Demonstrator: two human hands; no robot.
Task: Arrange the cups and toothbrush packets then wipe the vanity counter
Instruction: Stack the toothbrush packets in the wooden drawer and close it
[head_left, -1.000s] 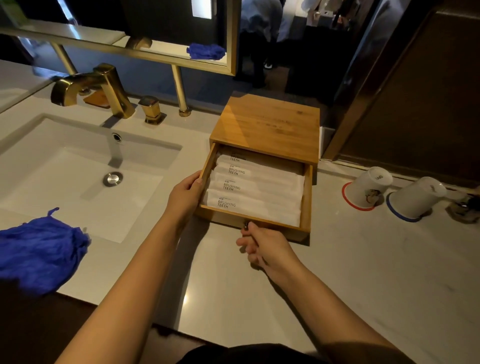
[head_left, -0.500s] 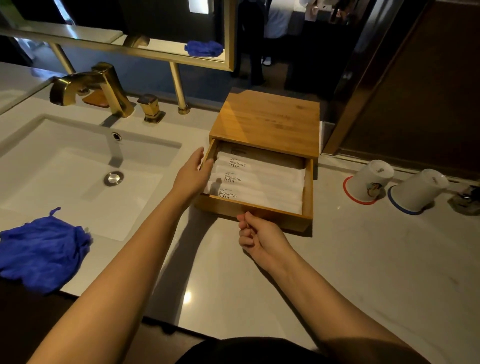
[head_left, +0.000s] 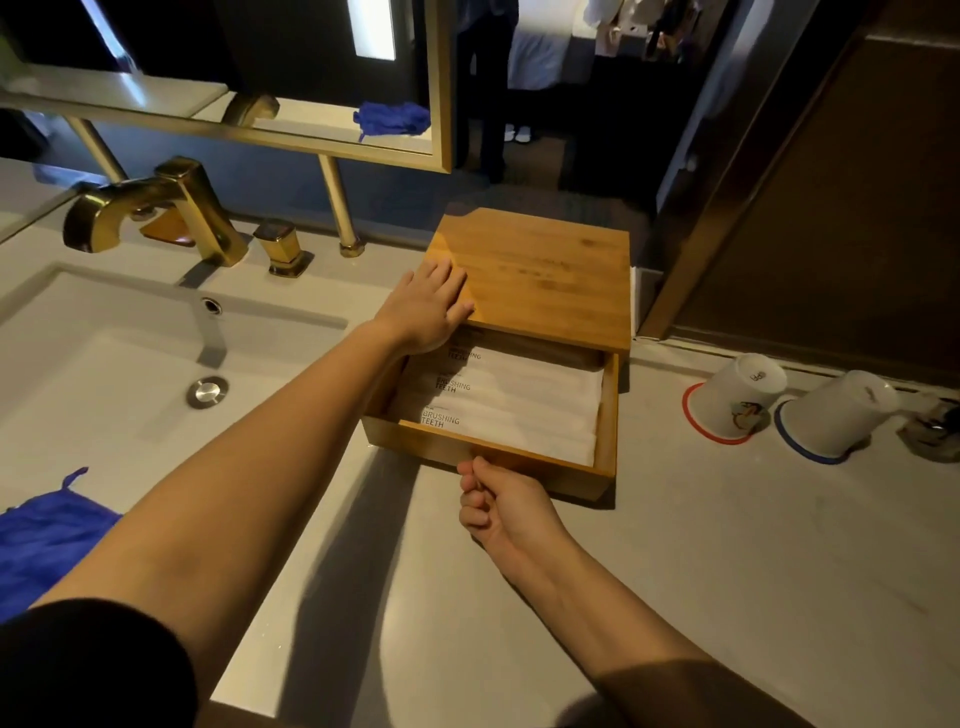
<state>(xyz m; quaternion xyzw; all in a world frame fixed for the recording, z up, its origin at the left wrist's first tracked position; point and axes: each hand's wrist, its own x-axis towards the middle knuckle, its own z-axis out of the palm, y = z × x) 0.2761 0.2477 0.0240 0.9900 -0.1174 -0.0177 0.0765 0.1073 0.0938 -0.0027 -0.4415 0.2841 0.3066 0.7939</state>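
Resting flat with fingers spread, the left hand (head_left: 426, 306) is lying on the near-left corner of the wooden box (head_left: 540, 275), its palm partly overhanging the open drawer (head_left: 607, 415) below. The right hand (head_left: 501, 506) is curling into a pinching grip at the middle of the drawer's front edge, thumb and forefinger pressed together there; what they are pinching is hidden by the fingers. The drawer is sticking out toward the person, and the toothbrush packets (head_left: 519, 410) are lying inside it in overlapping rows, their long axes running left to right, parallel to the drawer front, with the printed ends at the left. The box is sitting at the back of the desk (head_left: 701, 571), just beside the sink (head_left: 104, 374) on its left. To its right, well apart from the drawer, two white cups are standing upside down and tilting, the red-rimmed cup (head_left: 732, 397) near the blue-rimmed cup (head_left: 831, 415). Open room is stretching across the desk in front of the drawer and to the right of the right hand. A blue cloth (head_left: 41, 540) is lying at the near left edge, partly under the left forearm.
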